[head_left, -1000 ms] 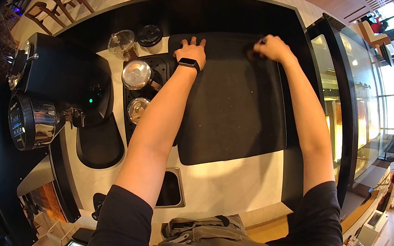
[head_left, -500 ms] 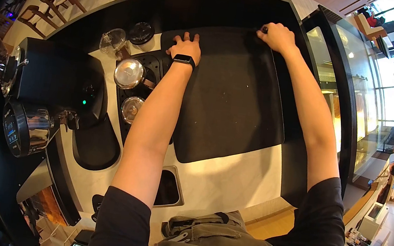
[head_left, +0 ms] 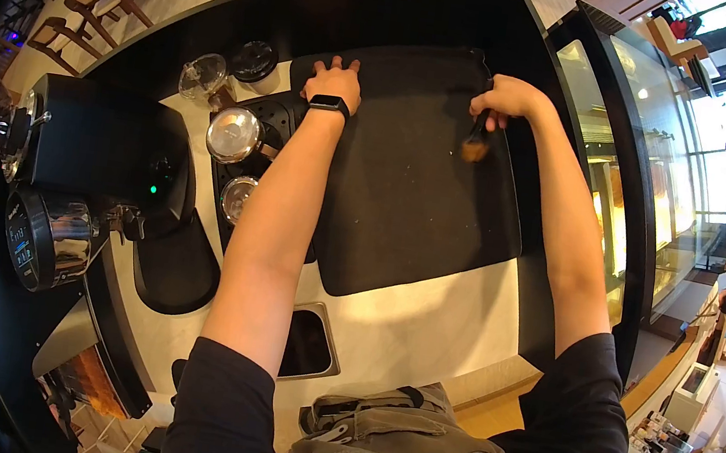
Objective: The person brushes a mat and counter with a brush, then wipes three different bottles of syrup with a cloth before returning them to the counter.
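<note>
My right hand (head_left: 510, 99) is closed round the dark handle of a brush (head_left: 476, 148), its brown bristles pointing down at the right side of a black mat (head_left: 423, 189). Small pale specks dot the mat. At the mat's far left corner, my left hand (head_left: 333, 83) lies with fingers spread, pressing on the surface. A dark watch sits on that wrist. Left of this arm, a glass pot with a metal lid (head_left: 235, 134) and a second, smaller one (head_left: 239, 199) rest on a black tray, partly covered by the forearm.
A black coffee grinder (head_left: 117, 144) stands at the left, with a small dark mat (head_left: 178, 271) before it. Two more vessels, a glass server (head_left: 204, 77) and a dark-lidded jar (head_left: 256, 63), sit behind. A square inset bin (head_left: 311, 343) lies nearer me. A glass display case (head_left: 654, 173) borders the right.
My right hand has turned and come slightly nearer, bringing the brush's bristles into view over the mat. My left hand stays on the mat's corner.
</note>
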`<state>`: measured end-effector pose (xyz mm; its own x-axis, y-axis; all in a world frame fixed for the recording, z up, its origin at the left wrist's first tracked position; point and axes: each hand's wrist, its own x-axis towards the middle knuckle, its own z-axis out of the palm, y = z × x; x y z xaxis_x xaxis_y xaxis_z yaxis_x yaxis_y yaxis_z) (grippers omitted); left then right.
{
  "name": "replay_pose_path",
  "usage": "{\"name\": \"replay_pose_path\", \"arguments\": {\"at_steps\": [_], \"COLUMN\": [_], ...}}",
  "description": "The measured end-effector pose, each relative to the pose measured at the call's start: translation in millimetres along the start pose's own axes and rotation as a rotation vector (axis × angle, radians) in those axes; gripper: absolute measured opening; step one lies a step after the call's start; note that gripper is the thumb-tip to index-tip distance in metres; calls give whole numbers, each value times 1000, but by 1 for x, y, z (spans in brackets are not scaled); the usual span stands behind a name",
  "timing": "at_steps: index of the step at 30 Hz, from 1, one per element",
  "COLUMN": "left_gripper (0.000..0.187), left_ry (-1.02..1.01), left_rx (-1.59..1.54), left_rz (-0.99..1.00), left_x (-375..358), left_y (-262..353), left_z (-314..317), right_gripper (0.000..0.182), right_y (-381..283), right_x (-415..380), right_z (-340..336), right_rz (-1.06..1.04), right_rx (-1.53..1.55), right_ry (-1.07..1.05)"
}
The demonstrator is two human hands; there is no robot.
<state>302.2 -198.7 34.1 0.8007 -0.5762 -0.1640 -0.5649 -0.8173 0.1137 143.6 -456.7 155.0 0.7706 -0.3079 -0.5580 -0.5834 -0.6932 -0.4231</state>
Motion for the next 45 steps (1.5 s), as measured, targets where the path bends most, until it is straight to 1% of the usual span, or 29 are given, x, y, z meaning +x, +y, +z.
{"name": "replay_pose_path", "arguments": {"at_steps": [1, 2, 5, 6, 7, 9, 11, 13, 15, 16, 17, 19, 21, 22, 25, 26, 27, 29, 31, 33, 34, 35, 37, 39, 40, 41, 43, 44, 45], "left_gripper": [64, 62, 57, 57, 57, 57, 58, 58, 58, 58, 58, 58, 58, 58, 57, 58, 58, 59, 61, 61, 60, 60, 58, 56, 53, 52, 50, 49, 48], "left_ry": [2, 2, 21, 30, 40, 34, 26, 36, 51, 55, 59, 27, 30, 35, 34, 12, -11, -35, -56, -57, -59, -67, -87, -134, -94, -90, -90, -84, -115], "left_rx": [-20, -39, -62, -52, -44, -43, -46, -43, -22, -13, -8, -24, -26, -20, -5, -5, -5, -75, -154, -189, -190, -193, -218, -237, -294, -298, -310, -319, -325], "left_rz": [11, 25, 26, 22, 14, 24, 39, 56, 69, 63, 54, 66, 73, 74, 79, 82, 83, 108, 94, 107, 116, 122, 138, 135, 125, 134, 151, 148, 119], "left_x": [-1, -3, -3, -6, -6, -1, -1, 3, 8, 5, 5, 7, 8, 5, 3, 3, 3, 17, 21, 26, 30, 34, 39, 46, 47, 49, 52, 58, 54], "left_y": [-2, -4, -2, -2, -2, -4, -4, -8, -11, -10, -9, -9, -12, -11, -10, -10, -12, -21, -25, -29, -32, -35, -38, -40, -44, -45, -48, -50, -45], "left_z": [-4, -9, -11, -12, -12, -13, -9, -5, -2, -2, -2, 0, 1, -1, -8, -11, -11, -3, -7, -10, -7, -2, -1, -6, -3, -3, 2, 7, -1], "right_gripper": [37, 34, 34, 36, 34, 33, 36, 39, 36, 36, 37, 35, 34, 33, 37, 36, 36, 35, 42, 40, 37, 31, 28, 31, 36, 37, 37, 37, 37], "right_y": [-3, 6, 29, 39, 18, 7, 14, 3, 6, 2, -13, -16, 1, -7, -13, -32, -33, -31, -40, -42, -52, -55, -65, -78, -87, -82, -91, -100, -99], "right_x": [-13, -10, 11, 13, -17, -49, -39, -18, -20, -28, -54, -65, -20, -11, -29, -56, -61, -42, -10, 5, -13, -20, -29, -16, 14, 23, -3, -20, -16], "right_z": [2, 9, 46, 46, 42, 40, 44, 64, 65, 57, 50, 49, 61, 71, 74, 65, 66, 67, 83, 104, 102, 96, 89, 99, 132, 139, 123, 110, 117], "right_rz": [-8, -91, -274, -45, 24, -5, -28, -250, -120, -40, -40, -119, -163, -201, -86, -109, -162, -216, -299, -338, -304, -306, -308, -333, -383, -436, -359, -310, -350], "right_rx": [63, 144, 204, 42, -30, 75, 47, 161, 66, 20, 132, 247, 242, 282, 46, 61, 180, 200, 360, 349, 366, 304, 457, 547, 712, 591, 375, 359, 441], "right_ry": [-101, 129, 636, 401, 145, -43, 294, 738, 430, 173, -93, 43, 473, 692, 122, -108, -178, 186, 558, 490, 155, -101, -286, 156, 494, 377, -121, -320, -167]}}
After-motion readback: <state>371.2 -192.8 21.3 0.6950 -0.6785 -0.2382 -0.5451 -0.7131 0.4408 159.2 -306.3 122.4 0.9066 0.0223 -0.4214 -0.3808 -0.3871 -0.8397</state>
